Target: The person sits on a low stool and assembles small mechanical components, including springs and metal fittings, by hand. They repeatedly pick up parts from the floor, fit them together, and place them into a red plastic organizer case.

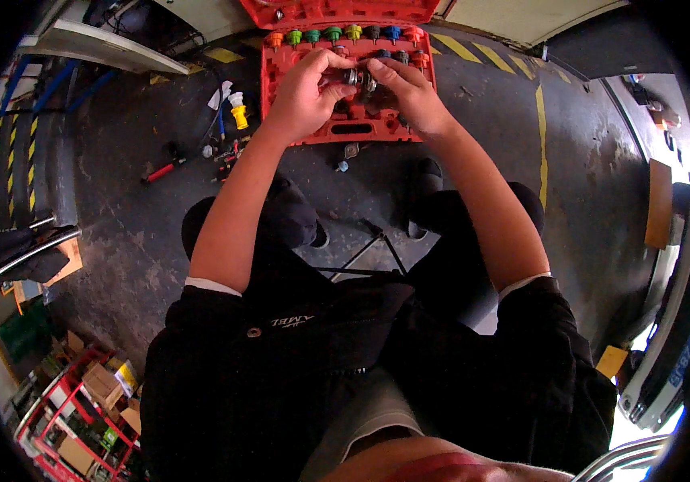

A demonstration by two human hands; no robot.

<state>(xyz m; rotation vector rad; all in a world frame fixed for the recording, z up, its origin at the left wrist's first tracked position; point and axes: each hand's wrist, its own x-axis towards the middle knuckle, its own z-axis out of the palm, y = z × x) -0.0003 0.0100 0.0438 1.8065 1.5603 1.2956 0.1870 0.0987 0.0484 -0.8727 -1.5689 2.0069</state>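
Observation:
In front of me, both hands meet over an open red case [276, 132] on the floor. My left hand [303, 98] pinches one side of a small round metal fitting [363, 79]. My right hand [417, 98] closes its thumb and fingers on the other side. The fingers partly hide the fitting, so its exact kind does not show. A row of coloured caps, among them a green cap [333, 34] and a blue cap [393, 34], sits in the case beyond my hands. More caps, such as an orange cap [419, 59], lie closer, partly covered by my hands.
A round metal cap [350, 150] lies before the case. Left of it are a yellow-and-white object [239, 114] and a red-handled tool [161, 171]. Folding metal legs [377, 237] stand between my knees. A red cart [43, 414] with boxes is at lower left.

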